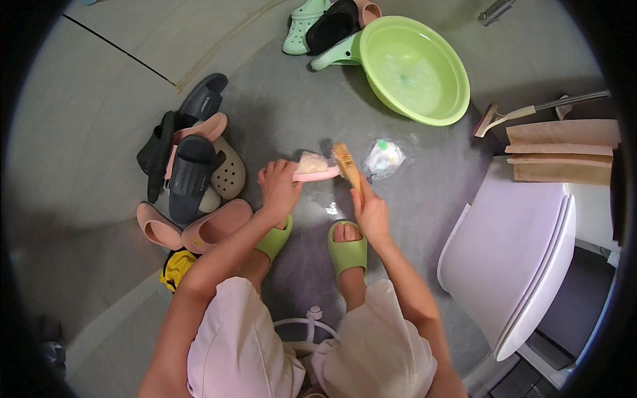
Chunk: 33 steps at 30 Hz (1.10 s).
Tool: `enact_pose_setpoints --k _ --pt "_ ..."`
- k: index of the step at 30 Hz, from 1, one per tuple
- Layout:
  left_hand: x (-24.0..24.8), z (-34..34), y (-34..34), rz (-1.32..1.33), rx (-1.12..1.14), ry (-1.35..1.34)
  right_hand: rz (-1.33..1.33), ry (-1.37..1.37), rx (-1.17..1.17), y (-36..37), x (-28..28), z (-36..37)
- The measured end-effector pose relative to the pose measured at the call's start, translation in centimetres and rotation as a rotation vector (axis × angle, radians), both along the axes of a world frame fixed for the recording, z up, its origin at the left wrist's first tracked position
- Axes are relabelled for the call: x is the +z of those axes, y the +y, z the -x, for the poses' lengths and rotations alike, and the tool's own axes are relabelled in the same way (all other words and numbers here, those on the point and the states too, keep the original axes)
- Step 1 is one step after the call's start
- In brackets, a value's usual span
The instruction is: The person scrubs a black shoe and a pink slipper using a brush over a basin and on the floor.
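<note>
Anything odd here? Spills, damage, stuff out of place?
Two things: footwear at left is jumbled rather than paired, with a dark slide overlapping a beige clog. A clear-and-white packet lies loose on the floor, right of the brush. No obvious damage.

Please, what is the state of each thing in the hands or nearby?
Pink slipper: gripped in the left hand
Wooden brush: held in the right hand, head at the slipper's end
Green basin: holding some foamy-looking liquid
Green slippers: worn on both feet
White packet: lying down; open or sealed, cannot tell
Footwear pile: heaped, unworn
Floor: shiny, looks wet
</note>
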<state>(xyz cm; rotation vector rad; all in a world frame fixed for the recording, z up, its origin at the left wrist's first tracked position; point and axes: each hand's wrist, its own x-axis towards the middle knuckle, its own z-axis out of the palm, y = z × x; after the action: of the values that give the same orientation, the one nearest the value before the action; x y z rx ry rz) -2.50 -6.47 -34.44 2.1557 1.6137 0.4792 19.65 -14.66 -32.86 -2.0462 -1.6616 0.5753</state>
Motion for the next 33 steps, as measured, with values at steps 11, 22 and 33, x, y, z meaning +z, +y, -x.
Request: enact_pose_setpoints --k 11,22,33 --pt "-3.5 -4.2 4.2 0.518 0.147 -0.088 0.142 0.033 -0.087 0.7 -0.3 0.0" --pt "0.6 -3.5 4.4 1.173 0.568 -1.342 -0.061 0.055 0.045 2.5 7.5 0.8" --pt "3.3 -3.8 3.3 1.036 0.419 -1.392 -0.091 -0.284 0.106 4.3 10.8 1.1"
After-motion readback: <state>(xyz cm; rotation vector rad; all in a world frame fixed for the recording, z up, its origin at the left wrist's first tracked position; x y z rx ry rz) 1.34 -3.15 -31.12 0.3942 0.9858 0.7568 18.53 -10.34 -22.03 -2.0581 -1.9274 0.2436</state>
